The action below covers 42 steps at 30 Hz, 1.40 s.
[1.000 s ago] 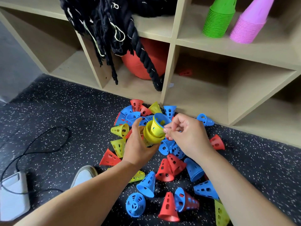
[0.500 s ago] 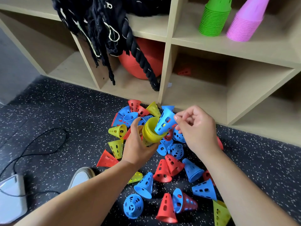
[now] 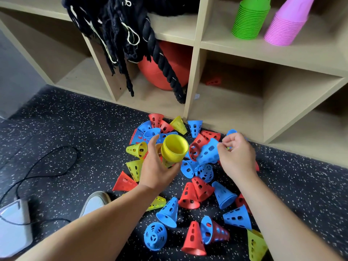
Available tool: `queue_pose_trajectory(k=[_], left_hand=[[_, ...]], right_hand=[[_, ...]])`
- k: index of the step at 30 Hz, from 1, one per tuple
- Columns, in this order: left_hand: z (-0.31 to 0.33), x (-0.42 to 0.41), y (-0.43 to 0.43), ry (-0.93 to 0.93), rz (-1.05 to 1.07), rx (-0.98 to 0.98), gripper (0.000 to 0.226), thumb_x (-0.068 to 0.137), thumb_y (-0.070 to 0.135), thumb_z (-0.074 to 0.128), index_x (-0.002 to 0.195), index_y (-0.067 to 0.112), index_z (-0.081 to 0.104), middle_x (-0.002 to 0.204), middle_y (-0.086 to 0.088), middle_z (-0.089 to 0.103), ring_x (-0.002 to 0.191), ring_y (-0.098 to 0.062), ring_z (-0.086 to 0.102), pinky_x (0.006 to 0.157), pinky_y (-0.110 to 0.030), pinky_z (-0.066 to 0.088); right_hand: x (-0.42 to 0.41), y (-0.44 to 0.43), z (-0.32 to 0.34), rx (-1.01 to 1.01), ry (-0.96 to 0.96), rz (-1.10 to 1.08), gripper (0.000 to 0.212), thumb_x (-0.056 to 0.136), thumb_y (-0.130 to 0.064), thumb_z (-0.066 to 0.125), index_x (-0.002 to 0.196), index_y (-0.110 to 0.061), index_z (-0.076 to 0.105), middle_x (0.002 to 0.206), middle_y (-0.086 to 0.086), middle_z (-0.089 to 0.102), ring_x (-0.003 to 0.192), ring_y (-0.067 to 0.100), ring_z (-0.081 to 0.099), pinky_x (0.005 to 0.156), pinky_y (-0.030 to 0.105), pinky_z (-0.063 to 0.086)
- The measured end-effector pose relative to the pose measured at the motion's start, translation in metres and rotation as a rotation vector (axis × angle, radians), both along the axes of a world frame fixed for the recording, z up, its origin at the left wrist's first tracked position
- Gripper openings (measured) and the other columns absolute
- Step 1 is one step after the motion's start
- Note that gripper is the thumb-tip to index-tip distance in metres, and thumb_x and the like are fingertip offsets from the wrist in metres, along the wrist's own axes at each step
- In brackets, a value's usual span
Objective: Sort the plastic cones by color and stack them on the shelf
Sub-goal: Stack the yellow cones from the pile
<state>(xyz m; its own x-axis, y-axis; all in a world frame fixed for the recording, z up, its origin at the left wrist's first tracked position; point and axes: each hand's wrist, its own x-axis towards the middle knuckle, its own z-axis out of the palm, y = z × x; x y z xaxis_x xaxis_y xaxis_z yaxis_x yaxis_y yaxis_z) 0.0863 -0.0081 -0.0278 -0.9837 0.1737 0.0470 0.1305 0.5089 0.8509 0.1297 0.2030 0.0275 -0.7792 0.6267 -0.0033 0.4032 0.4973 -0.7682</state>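
Observation:
My left hand [image 3: 157, 169] grips a stack of nested yellow cones [image 3: 174, 150], its open mouth facing up toward me. My right hand [image 3: 237, 155] pinches the narrow tip of a blue perforated cone [image 3: 208, 152], held on its side just right of the yellow stack. Beneath both hands a pile of loose red, blue and yellow cones [image 3: 195, 187] lies scattered on the dark speckled floor. A green cone stack [image 3: 249, 19] and a pink cone stack [image 3: 288, 22] stand on the upper shelf at the right.
The wooden cubby shelf [image 3: 192, 63] stands right behind the pile. A thick black rope [image 3: 156, 46] hangs over a red ball [image 3: 170, 65] in one cubby. One small red cone [image 3: 213, 81] lies in the lower cubby. A shoe [image 3: 95, 201], a black cable [image 3: 37, 176] and a white box [image 3: 13, 228] lie at the left.
My right hand has pulled the blue cone out of the yellow stack's mouth and carried it to the right. The left hand keeps hold of the yellow stack.

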Motion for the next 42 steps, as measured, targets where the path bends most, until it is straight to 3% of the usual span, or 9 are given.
queue_pose_trajectory(k=[6, 10, 15, 20, 23, 29, 37, 40, 42], left_hand=[[-0.007, -0.008, -0.018, -0.004, 0.035, -0.014, 0.097, 0.073, 0.030, 0.084, 0.148, 0.024, 0.023, 0.114, 0.012, 0.052, 0.101, -0.007, 0.054, 0.083, -0.019, 0.038], [-0.016, -0.014, -0.035, 0.007, 0.065, -0.028, 0.094, 0.071, 0.027, 0.083, 0.144, 0.029, 0.024, 0.113, 0.008, 0.058, 0.101, -0.017, 0.062, 0.085, -0.032, 0.049], [-0.019, -0.023, -0.052, 0.015, 0.167, -0.024, 0.091, 0.072, 0.018, 0.081, 0.143, 0.024, 0.026, 0.106, 0.014, 0.054, 0.094, -0.016, 0.059, 0.082, -0.026, 0.041], [-0.018, -0.039, -0.075, 0.051, 0.239, -0.018, 0.090, 0.072, 0.017, 0.081, 0.143, 0.022, 0.027, 0.110, 0.003, 0.056, 0.091, -0.018, 0.058, 0.081, -0.028, 0.043], [-0.017, -0.051, -0.090, 0.074, 0.298, -0.021, 0.089, 0.071, 0.017, 0.082, 0.142, 0.019, 0.029, 0.108, 0.002, 0.055, 0.091, -0.019, 0.058, 0.081, -0.027, 0.042], [-0.020, -0.061, -0.117, 0.051, 0.375, -0.007, 0.091, 0.073, 0.019, 0.081, 0.145, 0.019, 0.026, 0.111, 0.002, 0.054, 0.093, -0.019, 0.056, 0.082, -0.028, 0.040], [-0.028, -0.070, -0.139, 0.025, 0.401, 0.014, 0.091, 0.072, 0.020, 0.080, 0.144, 0.021, 0.025, 0.113, 0.003, 0.055, 0.094, -0.018, 0.059, 0.083, -0.027, 0.043], [-0.030, -0.075, -0.144, 0.014, 0.400, 0.018, 0.092, 0.071, 0.022, 0.081, 0.144, 0.022, 0.025, 0.117, 0.000, 0.057, 0.096, -0.019, 0.059, 0.084, -0.028, 0.044], [-0.031, -0.076, -0.144, 0.007, 0.387, 0.008, 0.092, 0.071, 0.022, 0.080, 0.144, 0.024, 0.025, 0.118, 0.000, 0.057, 0.097, -0.020, 0.060, 0.084, -0.030, 0.046]], right_hand=[[0.007, -0.002, -0.038, -0.033, -0.221, 0.093, 0.006, 0.090, -0.019, 0.067, 0.093, -0.021, 0.062, 0.085, -0.010, 0.069, 0.081, 0.012, 0.064, 0.068, 0.025, 0.042], [0.003, -0.003, -0.044, -0.024, -0.212, 0.074, 0.005, 0.091, -0.019, 0.066, 0.095, -0.020, 0.063, 0.088, -0.010, 0.067, 0.080, 0.009, 0.062, 0.064, 0.019, 0.041], [-0.006, -0.003, -0.047, 0.023, -0.185, 0.014, 0.006, 0.091, -0.015, 0.064, 0.093, -0.020, 0.062, 0.090, -0.008, 0.068, 0.083, 0.013, 0.063, 0.070, 0.024, 0.040], [-0.019, -0.011, -0.049, 0.261, -0.139, 0.003, 0.012, 0.088, -0.014, 0.066, 0.100, -0.014, 0.063, 0.108, 0.003, 0.063, 0.097, 0.025, 0.060, 0.075, 0.027, 0.034], [-0.033, -0.032, -0.041, 0.273, -0.043, 0.053, 0.009, 0.087, -0.013, 0.065, 0.096, -0.015, 0.064, 0.105, 0.001, 0.059, 0.089, 0.021, 0.057, 0.072, 0.029, 0.034], [-0.063, -0.107, -0.029, -0.249, 0.006, 0.193, 0.021, 0.087, -0.007, 0.060, 0.087, -0.027, 0.064, 0.082, -0.007, 0.068, 0.067, 0.012, 0.066, 0.063, 0.024, 0.053], [-0.093, -0.183, -0.066, -1.020, -0.183, 0.226, 0.026, 0.094, 0.003, 0.056, 0.117, -0.008, 0.054, 0.117, 0.013, 0.068, 0.089, 0.026, 0.075, 0.076, 0.034, 0.062], [-0.096, -0.193, -0.089, -0.760, -0.348, 0.337, 0.030, 0.080, -0.019, 0.062, 0.109, -0.026, 0.058, 0.112, 0.002, 0.070, 0.095, 0.026, 0.073, 0.087, 0.050, 0.059], [-0.096, -0.196, -0.094, -0.528, -0.470, 0.454, 0.030, 0.075, -0.030, 0.055, 0.106, -0.034, 0.058, 0.110, -0.005, 0.068, 0.099, 0.022, 0.069, 0.090, 0.046, 0.057]])
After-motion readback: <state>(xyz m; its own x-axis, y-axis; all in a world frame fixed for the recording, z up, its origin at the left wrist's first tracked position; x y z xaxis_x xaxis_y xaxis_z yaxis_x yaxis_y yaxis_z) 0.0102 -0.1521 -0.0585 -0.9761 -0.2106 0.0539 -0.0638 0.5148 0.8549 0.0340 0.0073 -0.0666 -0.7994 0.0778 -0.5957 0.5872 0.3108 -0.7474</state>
